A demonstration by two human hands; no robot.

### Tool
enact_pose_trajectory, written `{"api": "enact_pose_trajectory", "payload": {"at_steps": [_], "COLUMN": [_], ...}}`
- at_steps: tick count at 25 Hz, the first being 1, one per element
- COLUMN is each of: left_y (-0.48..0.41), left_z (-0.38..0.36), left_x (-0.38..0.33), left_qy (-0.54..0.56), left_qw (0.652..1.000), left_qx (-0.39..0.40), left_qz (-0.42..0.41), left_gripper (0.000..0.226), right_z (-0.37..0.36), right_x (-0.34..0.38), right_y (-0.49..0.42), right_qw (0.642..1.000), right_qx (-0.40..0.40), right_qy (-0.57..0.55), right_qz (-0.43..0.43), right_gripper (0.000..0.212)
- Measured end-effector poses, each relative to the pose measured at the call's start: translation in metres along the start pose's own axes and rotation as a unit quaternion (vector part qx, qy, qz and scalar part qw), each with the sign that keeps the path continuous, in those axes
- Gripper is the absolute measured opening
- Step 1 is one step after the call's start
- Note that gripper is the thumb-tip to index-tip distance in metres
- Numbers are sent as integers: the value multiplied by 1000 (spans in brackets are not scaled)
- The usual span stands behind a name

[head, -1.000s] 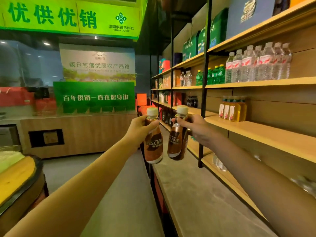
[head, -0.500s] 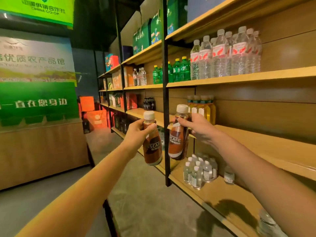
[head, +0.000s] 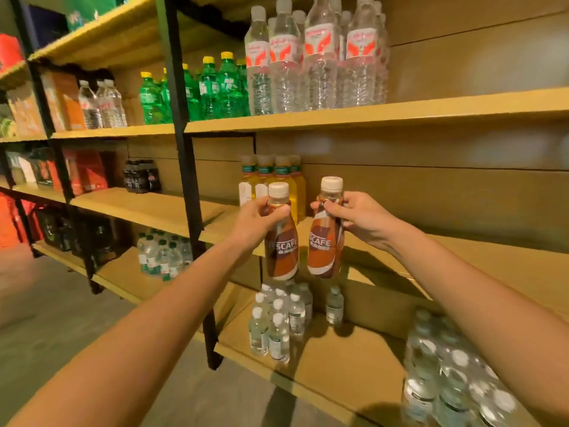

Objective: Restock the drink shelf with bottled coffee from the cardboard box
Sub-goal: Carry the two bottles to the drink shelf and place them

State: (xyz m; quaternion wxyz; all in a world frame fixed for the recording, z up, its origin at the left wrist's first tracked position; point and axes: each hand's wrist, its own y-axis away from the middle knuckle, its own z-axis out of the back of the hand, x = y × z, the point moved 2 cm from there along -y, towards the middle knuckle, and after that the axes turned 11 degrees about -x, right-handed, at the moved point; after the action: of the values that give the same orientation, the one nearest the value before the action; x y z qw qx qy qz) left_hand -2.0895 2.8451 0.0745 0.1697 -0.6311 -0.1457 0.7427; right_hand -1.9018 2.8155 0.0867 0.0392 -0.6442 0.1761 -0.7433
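Two coffee bottles (one per hand)

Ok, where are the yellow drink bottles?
Head view, centre: yellow drink bottles stand on the middle shelf, just behind the coffee bottle the left hand grips.

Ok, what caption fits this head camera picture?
Left hand grips the left brown coffee bottle, right hand the right brown coffee bottle, at a wooden shelf.
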Motion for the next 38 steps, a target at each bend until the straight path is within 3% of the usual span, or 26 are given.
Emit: {"api": "enact_pose_trajectory", "payload": {"at_steps": [4,10,18,21,24,27,31,34,38], "left_y": [-65,-124,-162,-165,-161,-154,-135,-124,-130], "left_z": [-47,-99,-137,-145,-146,-134,-121,-131,-141], "left_x": [23,48,70,76,83,104,139,146,148], "left_qy": [32,65,92,110,128,15,-166,-206,-238], "left_qw": [995,976,962,956,953,958,938,934,930], "left_qx": [97,206,257,272,275,284,297,261,228], "left_qz": [-8,-11,-15,-15,-1,-20,-67,-129,-164], "left_gripper": [33,36,30,34,49,71,78,62,57], "right_z": [28,56,75,81,80,73,58,52,50], "right_x": [-19,-36,-58,-63,-65,-79,-115,-123,-124], "right_y": [-28,-58,-84,-91,-91,-70,-49,-52,-50], "right_qw": [994,977,977,983,981,954,869,875,893], "right_qx": [-99,-190,-181,-129,-102,-147,-276,-305,-284], "right_qy": [42,84,96,110,148,241,405,370,341], "right_qz": [-18,-48,-60,-65,-77,-98,-74,-66,-69], "right_gripper": [26,15,12,24,51,79,72,67,59]}}
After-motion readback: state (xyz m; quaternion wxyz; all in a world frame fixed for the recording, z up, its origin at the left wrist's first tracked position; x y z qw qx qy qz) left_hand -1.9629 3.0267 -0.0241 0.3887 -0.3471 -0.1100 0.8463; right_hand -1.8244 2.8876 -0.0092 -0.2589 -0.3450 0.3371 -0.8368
